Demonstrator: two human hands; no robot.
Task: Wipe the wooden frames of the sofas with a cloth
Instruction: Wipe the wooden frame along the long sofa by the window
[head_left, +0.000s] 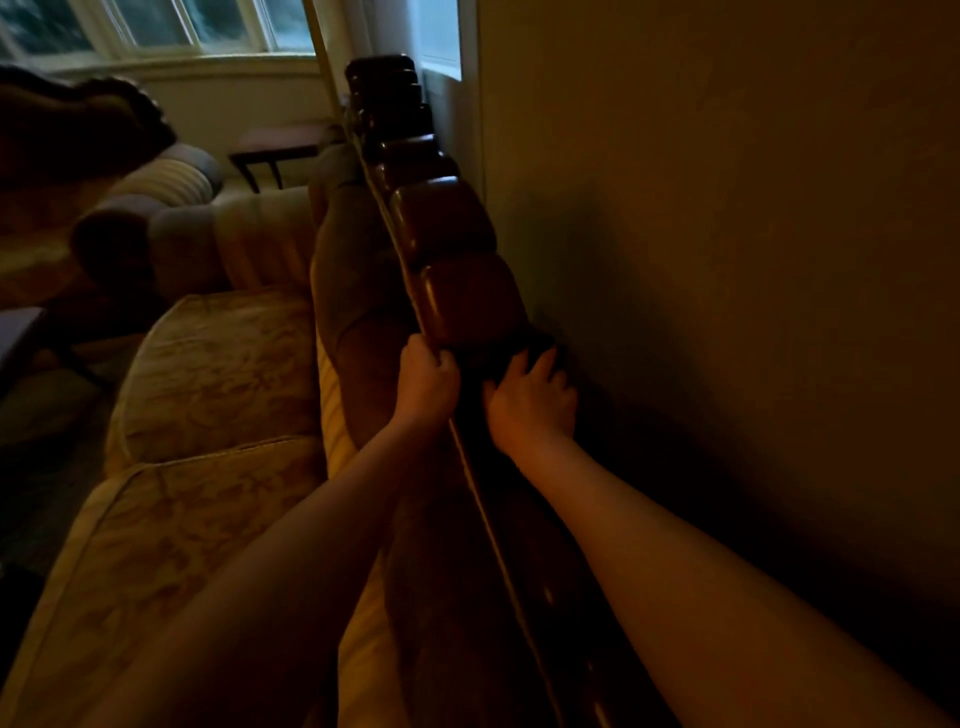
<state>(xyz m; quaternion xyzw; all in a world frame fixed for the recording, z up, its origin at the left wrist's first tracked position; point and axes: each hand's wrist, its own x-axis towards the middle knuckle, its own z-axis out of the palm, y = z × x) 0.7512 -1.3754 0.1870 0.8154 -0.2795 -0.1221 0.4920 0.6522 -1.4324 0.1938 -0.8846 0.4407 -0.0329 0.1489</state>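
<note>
1. I am looking into a dim living room: windows (156, 26) run along the upper left of the frame and a plain wall (727, 260) fills the right side.
2. A sofa runs from the bottom of the frame up toward the centre top, its patterned seat cushions (218, 374) at lower left and its brown back cushions (358, 291) just left of centre.
3. The sofa's dark, glossy wooden frame (457, 244), carved in rounded lobes, tops the backrest and stands close against the wall.
4. The left hand (427, 379) is at the centre of the frame, its fingers (441, 361) curled round the front edge of the wooden frame.
5. The right hand (530, 400) rests on top of the frame just right of the left hand, fingers spread and pressing down on something dark (524, 348), likely the cloth; in this gloom I cannot tell for certain.
6. A small side table (275, 150) and a second sofa (171, 208) stand in the upper left.
</note>
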